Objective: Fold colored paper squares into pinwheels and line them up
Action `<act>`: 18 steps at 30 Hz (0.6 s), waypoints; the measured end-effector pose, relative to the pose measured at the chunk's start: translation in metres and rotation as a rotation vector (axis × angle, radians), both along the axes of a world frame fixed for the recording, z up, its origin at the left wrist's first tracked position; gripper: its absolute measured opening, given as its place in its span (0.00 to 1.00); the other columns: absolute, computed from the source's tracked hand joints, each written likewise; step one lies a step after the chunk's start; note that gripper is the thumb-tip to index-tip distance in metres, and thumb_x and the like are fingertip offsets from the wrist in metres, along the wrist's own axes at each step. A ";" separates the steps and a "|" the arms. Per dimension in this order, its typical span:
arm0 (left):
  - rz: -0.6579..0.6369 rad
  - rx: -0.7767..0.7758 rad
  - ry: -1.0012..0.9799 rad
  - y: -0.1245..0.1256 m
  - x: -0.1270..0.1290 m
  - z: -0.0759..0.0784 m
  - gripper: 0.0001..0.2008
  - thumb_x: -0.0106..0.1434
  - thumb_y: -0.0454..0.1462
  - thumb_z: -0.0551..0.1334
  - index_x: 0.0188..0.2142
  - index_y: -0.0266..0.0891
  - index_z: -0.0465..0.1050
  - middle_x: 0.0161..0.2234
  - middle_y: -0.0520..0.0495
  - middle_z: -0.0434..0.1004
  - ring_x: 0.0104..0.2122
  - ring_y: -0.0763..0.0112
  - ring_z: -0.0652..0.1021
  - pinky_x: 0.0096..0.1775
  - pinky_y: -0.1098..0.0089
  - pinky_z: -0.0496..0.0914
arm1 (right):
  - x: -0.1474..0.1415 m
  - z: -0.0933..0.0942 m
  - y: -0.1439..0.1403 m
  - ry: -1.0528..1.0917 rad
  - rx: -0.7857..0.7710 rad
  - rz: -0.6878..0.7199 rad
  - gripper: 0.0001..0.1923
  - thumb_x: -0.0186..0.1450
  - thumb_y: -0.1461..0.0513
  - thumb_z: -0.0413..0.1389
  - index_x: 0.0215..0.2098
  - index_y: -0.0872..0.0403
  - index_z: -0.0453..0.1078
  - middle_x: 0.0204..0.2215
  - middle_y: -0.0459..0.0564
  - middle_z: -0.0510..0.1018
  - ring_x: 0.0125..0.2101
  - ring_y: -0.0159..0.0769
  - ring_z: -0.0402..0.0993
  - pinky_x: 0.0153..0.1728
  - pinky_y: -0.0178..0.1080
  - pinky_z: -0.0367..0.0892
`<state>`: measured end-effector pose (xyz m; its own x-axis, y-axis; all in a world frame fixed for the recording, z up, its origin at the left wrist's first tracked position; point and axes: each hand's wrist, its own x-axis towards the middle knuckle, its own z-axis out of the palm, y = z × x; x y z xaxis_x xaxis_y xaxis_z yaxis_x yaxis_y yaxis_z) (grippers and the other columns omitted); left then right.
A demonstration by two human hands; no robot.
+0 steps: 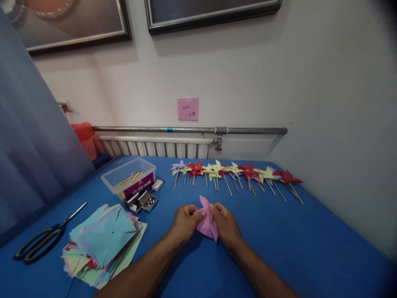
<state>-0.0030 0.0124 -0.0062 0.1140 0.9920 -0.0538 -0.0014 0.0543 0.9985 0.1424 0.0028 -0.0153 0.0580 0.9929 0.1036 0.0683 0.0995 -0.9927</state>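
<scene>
A pink paper square (207, 221), partly folded into pinwheel points, is held between both my hands just above the blue table (294, 240). My left hand (185, 222) pinches its left side with thumb and fingers. My right hand (226, 225) grips its right side, fingers curled over the folds. Behind them lies a row of finished paper pinwheels (235, 170) on wooden sticks, in purple, red, yellow and pink.
A stack of cut coloured paper squares (104, 242) lies at the left, black scissors (43, 239) beyond it. A clear plastic box (130, 178) holds wooden sticks, with small open boxes of pins (145, 201) beside it. A radiator (149, 147) and wall run behind the table.
</scene>
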 end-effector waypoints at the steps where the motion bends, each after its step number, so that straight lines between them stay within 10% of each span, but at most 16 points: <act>1: 0.018 0.000 -0.002 0.000 0.000 0.000 0.21 0.47 0.51 0.70 0.20 0.37 0.67 0.16 0.56 0.62 0.18 0.79 0.59 0.23 0.73 0.52 | 0.000 -0.001 0.000 0.010 0.000 0.011 0.27 0.61 0.38 0.54 0.25 0.51 0.62 0.20 0.41 0.66 0.22 0.33 0.60 0.25 0.35 0.59; 18: -0.028 0.222 0.319 -0.005 -0.006 0.005 0.14 0.59 0.41 0.63 0.40 0.35 0.80 0.27 0.49 0.77 0.27 0.70 0.72 0.30 0.72 0.61 | 0.002 0.001 0.001 0.059 -0.081 -0.022 0.27 0.58 0.37 0.57 0.25 0.51 0.63 0.17 0.39 0.65 0.19 0.30 0.58 0.22 0.35 0.55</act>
<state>-0.0095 0.0076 -0.0009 0.1539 0.9801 0.1252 0.3092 -0.1681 0.9360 0.1446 0.0040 -0.0144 0.0836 0.9963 0.0189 0.0108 0.0180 -0.9998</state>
